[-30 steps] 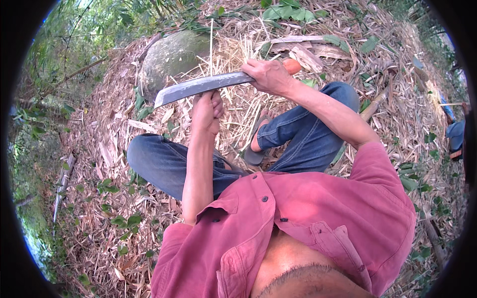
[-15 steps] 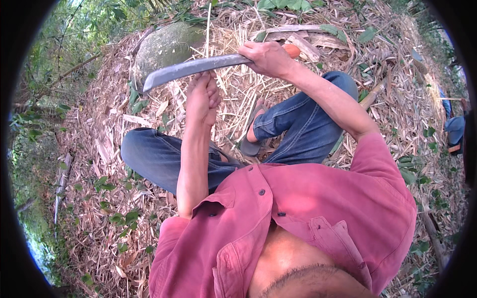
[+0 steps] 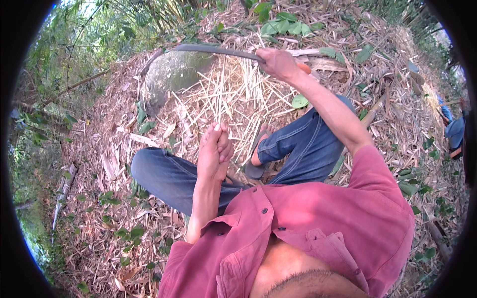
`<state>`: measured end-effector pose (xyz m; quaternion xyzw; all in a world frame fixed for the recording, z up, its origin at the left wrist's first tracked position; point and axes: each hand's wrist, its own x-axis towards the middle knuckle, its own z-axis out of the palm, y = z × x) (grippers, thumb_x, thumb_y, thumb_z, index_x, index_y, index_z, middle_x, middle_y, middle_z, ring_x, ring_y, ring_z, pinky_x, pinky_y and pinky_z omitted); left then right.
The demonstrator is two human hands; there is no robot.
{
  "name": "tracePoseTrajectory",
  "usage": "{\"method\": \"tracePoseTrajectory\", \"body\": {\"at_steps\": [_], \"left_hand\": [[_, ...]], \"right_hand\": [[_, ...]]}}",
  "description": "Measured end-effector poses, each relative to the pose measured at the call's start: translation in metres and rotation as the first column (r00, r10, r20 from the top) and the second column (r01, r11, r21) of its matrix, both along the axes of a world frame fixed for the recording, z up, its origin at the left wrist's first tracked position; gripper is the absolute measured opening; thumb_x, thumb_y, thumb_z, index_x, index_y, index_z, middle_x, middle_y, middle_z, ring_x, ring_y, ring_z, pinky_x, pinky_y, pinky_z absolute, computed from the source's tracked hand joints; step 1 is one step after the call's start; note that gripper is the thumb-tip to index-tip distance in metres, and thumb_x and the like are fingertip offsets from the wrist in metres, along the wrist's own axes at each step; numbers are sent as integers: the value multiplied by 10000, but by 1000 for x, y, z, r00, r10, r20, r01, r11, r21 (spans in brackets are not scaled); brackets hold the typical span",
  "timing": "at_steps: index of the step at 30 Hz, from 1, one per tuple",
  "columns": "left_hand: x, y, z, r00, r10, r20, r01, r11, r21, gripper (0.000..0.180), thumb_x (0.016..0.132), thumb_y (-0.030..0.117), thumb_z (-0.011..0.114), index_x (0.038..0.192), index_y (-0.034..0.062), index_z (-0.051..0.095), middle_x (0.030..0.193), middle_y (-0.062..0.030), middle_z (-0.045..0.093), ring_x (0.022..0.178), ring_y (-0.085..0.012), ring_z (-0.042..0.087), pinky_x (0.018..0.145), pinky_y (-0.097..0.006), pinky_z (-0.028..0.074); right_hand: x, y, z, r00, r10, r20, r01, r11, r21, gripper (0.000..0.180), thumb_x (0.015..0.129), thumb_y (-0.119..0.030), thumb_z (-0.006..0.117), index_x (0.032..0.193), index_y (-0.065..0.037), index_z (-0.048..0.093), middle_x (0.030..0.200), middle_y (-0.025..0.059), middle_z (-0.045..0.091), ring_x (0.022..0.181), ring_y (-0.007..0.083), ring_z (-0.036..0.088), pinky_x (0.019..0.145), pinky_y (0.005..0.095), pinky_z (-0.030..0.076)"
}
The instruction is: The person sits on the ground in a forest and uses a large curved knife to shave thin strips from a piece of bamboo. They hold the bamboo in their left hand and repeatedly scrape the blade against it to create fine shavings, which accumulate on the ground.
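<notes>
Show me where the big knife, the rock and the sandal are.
big knife (image 3: 213, 50): head view, on the middle of the dark blade.
rock (image 3: 171, 74): head view, on its rounded grey top.
sandal (image 3: 254, 169): head view, on the sole's near edge under the foot.

open air between hands, boulder (image 3: 171, 74) left, knees (image 3: 164, 171) below

Soft, even daylight under trees; fisheye bending and black vignette at the rim.

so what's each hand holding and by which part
The right hand grips a long curved machete by its orange handle end. The left hand is closed, but what it holds cannot be told.
</notes>
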<state>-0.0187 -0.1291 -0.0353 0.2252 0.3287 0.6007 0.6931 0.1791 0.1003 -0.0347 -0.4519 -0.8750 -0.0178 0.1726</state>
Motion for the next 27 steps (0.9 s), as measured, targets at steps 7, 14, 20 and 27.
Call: {"method": "tracePoseTrajectory", "body": {"at_steps": [7, 14, 20, 27], "left_hand": [[-9, -27, 4, 996, 26, -83, -31, 998, -54, 162, 991, 188, 377, 923, 89, 485, 536, 74, 306, 385, -39, 253, 363, -193, 219], [-27, 38, -15, 960, 165, -225, -185, 980, -72, 190, 985, 215, 387, 954, 64, 498, 590, 55, 320, 445, -41, 266, 387, -199, 229], [-18, 66, -6, 974, 160, -159, -169, 985, -43, 185, 988, 185, 355, 885, 68, 455, 561, 31, 313, 444, -65, 278, 411, -208, 229], [-7, 65, -5, 946, 208, -248, -215, 977, -3, 181, 978, 152, 387, 824, 86, 454, 552, 35, 315, 426, -57, 266, 408, -224, 239]], "right_hand": [[18, 42, -1, 975, -191, -111, 178, 977, -117, 261, 938, -288, 473, 855, -66, 582, 754, 115, 639, 654, 265, 635, 608, 429, 508], [-7, -41, 0, 977, 177, -119, -172, 983, 58, 165, 850, -229, 597, 899, -76, 560, 779, 93, 579, 629, 301, 615, 548, 408, 470], [-25, -70, -5, 931, 355, -87, -343, 931, 126, 167, 813, -195, 613, 903, -69, 550, 785, 85, 572, 670, 280, 625, 545, 378, 498], [-29, -67, -9, 907, 408, -105, -394, 909, 136, 169, 790, -165, 621, 907, -67, 547, 789, 84, 572, 680, 280, 627, 550, 379, 500]]}}
